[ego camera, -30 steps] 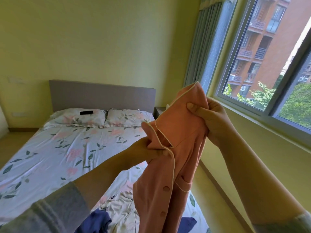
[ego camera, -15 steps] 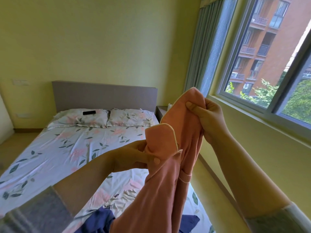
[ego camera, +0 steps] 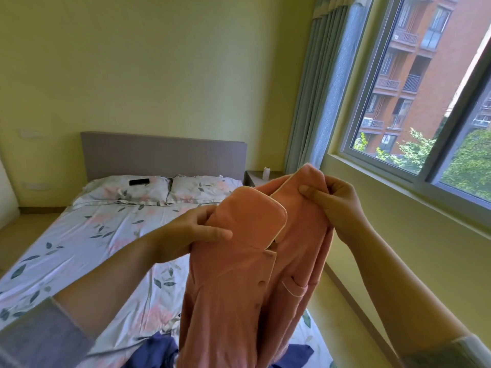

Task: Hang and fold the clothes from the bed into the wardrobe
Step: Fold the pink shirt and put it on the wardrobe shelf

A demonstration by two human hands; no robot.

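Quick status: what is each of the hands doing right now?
Left hand: gripping the collar of the pink pyjama shirt.
Right hand: pinching the same shirt at its upper edge, holding it up.

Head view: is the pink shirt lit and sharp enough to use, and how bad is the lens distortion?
Head view: daylight from the window lights the pink shirt softly, without glare; its piping and buttons read sharply, as do the left hand and right hand gripping it; wide-angle distortion tilts the window frame and curtain; the grey sleeve in the bottom-left corner is soft.
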